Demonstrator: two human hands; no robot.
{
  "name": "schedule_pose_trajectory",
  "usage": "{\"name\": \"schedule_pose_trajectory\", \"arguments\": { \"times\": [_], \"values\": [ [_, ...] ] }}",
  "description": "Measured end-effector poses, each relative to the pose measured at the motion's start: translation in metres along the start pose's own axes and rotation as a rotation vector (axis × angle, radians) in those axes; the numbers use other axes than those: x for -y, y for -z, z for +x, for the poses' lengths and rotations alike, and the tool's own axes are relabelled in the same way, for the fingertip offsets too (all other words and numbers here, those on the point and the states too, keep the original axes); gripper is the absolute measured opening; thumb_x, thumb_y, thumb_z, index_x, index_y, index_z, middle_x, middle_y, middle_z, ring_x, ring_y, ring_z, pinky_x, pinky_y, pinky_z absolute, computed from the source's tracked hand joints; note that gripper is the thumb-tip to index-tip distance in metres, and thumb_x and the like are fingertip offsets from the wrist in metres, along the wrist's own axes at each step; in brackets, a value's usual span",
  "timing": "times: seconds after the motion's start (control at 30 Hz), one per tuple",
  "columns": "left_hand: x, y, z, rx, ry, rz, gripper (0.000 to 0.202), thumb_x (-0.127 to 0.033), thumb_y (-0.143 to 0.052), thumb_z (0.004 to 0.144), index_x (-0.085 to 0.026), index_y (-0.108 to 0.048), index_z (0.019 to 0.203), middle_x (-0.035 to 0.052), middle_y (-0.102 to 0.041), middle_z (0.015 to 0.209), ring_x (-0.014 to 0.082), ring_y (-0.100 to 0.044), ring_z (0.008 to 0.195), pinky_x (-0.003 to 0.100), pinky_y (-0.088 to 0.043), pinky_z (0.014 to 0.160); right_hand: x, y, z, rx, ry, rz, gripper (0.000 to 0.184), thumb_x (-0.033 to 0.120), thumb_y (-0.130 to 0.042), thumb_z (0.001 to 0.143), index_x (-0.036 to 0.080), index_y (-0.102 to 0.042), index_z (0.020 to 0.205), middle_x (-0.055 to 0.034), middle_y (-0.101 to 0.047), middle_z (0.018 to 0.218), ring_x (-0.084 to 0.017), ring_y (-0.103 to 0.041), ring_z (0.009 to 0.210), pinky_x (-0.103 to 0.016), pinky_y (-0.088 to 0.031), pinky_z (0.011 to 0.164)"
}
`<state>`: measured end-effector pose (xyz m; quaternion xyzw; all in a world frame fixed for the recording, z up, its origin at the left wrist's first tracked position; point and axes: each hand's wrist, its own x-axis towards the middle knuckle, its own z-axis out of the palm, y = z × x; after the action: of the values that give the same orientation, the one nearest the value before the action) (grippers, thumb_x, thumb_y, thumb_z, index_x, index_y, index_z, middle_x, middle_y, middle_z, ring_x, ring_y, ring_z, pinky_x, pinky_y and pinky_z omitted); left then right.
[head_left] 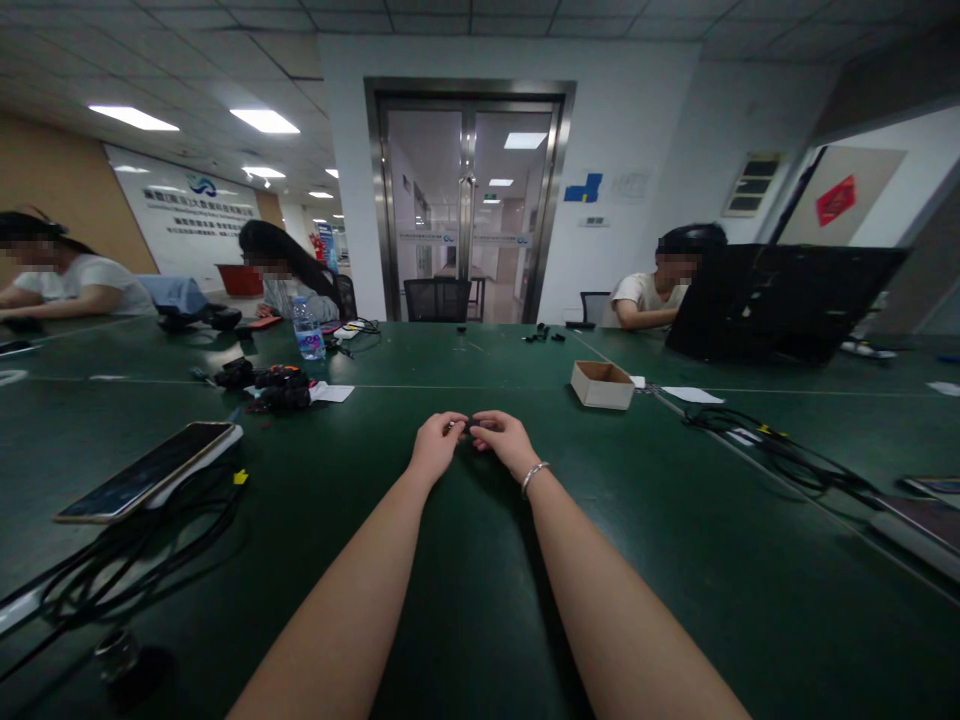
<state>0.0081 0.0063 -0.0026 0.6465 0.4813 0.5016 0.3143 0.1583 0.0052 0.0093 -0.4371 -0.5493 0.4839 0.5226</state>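
Your right hand [506, 440] pinches a small dark piece [472, 425] over the desk [630, 490], its grip nearly closed. Your left hand [437, 445] curls close beside it; I can't tell if its grip holds anything. Fingertips likely suit such a tiny thing. Your fingers hide most of it. A small box [602, 388] sits ahead, right; a bottle [308, 330] and phone [150, 470] are left.

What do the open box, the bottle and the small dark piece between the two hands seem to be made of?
Open box: probably cardboard, matte, with thin pale walls, brown inside.
Bottle: likely plastic, glossy and see-through, with highlights.
Small dark piece: material and finish unclear; only its dark colour shows.
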Motion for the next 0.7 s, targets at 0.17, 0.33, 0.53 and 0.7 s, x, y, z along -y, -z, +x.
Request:
{"name": "schedule_pose_trajectory", "arguments": {
  "times": [0.17,0.33,0.53,0.7],
  "values": [
    [-0.001,0.0,0.001,0.042,0.044,-0.042,0.021,-0.014,-0.053,0.084,-0.017,-0.067,0.1,0.0082,-0.068,0.099,0.0141,-0.066,0.078,0.029,-0.055,0.077,-0.002,0.011,0.005,0.02,-0.075,0.175,0.024,0.007,-0.074,0.067,0.013,-0.068,0.089,-0.0011,-0.065,0.069,-0.009,-0.062,0.054,-0.018,-0.052,0.051],
    [-0.005,0.001,0.0,0.024,0.101,-0.14,0.022,-0.012,-0.054,0.084,-0.015,-0.065,0.103,0.0088,-0.069,0.099,0.0143,-0.066,0.079,0.028,-0.055,0.076,0.0,0.012,0.004,0.031,-0.107,0.232,0.019,0.006,-0.068,0.073,0.013,-0.068,0.091,-0.0019,-0.066,0.068,-0.009,-0.064,0.056,-0.017,-0.054,0.053],
    [-0.005,0.002,0.001,0.008,0.108,-0.113,0.017,-0.027,-0.058,0.085,-0.016,-0.065,0.097,0.0065,-0.07,0.087,0.0144,-0.065,0.074,0.026,-0.053,0.069,0.004,0.014,0.0,0.039,-0.116,0.26,0.019,0.007,-0.069,0.073,0.015,-0.07,0.09,-0.0023,-0.068,0.072,-0.01,-0.064,0.06,-0.018,-0.056,0.056],
    [-0.007,0.0,0.002,-0.01,0.132,-0.154,0.016,-0.029,-0.056,0.086,-0.015,-0.063,0.091,0.0049,-0.068,0.077,0.013,-0.064,0.067,0.023,-0.05,0.061,0.007,0.014,-0.001,0.051,-0.127,0.272,0.022,0.006,-0.069,0.073,0.014,-0.07,0.093,-0.0031,-0.068,0.076,-0.009,-0.065,0.061,-0.018,-0.056,0.058]
  ]
}}
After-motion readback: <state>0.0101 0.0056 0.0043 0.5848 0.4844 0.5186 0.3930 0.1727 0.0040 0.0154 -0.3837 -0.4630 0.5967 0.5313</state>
